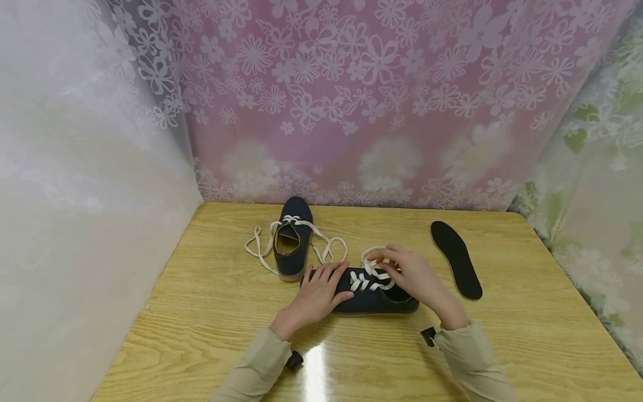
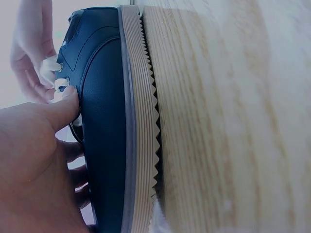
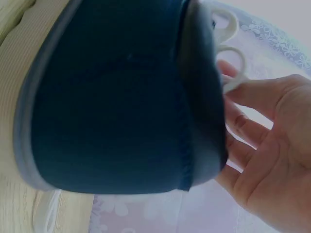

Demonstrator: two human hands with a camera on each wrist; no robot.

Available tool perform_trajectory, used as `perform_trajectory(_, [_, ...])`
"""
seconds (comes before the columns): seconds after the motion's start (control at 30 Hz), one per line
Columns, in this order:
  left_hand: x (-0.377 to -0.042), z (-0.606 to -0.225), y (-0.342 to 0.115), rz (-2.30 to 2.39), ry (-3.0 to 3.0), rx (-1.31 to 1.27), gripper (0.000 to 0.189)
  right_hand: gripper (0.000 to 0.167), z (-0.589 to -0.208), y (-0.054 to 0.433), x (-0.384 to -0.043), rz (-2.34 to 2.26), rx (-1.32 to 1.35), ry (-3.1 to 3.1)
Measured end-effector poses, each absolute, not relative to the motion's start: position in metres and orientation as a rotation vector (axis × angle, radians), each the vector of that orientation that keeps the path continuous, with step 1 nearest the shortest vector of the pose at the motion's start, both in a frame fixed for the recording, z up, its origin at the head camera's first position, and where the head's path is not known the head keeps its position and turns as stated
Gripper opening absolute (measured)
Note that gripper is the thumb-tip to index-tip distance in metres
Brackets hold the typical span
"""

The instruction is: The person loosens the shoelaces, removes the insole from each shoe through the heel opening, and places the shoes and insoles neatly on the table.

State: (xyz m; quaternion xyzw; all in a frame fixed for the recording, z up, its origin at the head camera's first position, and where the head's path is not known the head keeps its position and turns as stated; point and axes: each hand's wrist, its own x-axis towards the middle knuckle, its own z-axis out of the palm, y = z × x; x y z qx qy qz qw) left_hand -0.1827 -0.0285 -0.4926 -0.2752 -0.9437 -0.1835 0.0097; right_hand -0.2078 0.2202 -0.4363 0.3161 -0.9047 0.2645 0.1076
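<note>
A dark blue lace-up shoe (image 1: 369,301) lies sideways across the table, its toe to the left and its opening to the right. Over its toe lies my left hand (image 1: 317,296), fingers reaching across the upper. In the left wrist view the left thumb (image 2: 65,107) presses beside the eyelets, and the fingers are partly hidden behind the shoe. My right hand (image 1: 414,273) pinches a white shoelace (image 1: 369,267) above the shoe's opening. The right wrist view shows the lace looped at the right fingertips (image 3: 235,87), with the shoe's heel (image 3: 112,111) filling the foreground.
A second dark blue shoe (image 1: 293,265) stands behind, toe away, its loose white laces (image 1: 258,251) spread to both sides. A black insole (image 1: 457,259) lies at the right of the wooden table (image 1: 201,335). Patterned curtains (image 1: 351,111) enclose the back and sides.
</note>
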Motion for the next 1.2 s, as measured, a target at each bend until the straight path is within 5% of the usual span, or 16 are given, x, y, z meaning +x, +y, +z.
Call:
perform_trajectory(0.37, [-0.184, -0.491, -0.029, -0.573, -2.955, -0.859, 0.068, 0.027, -0.439, 0.226, -0.213, 0.643, 1.104, -2.648])
perform_trajectory(0.77, [-0.184, -0.494, -0.029, -0.563, -2.944, -0.864, 0.068, 0.023, -0.424, 0.226, -0.207, 0.918, 0.863, -2.466])
perform_trajectory(1.0, [-0.184, -0.492, -0.028, -0.564, -2.953, -0.856, 0.069, 0.036, -0.420, 0.224, -0.195, 1.137, 1.105, -2.300])
perform_trajectory(1.2, [-0.184, -0.493, -0.028, -0.573, -2.959, -0.855, 0.069, 0.030, -0.425, 0.223, -0.192, 1.063, 1.229, -2.469])
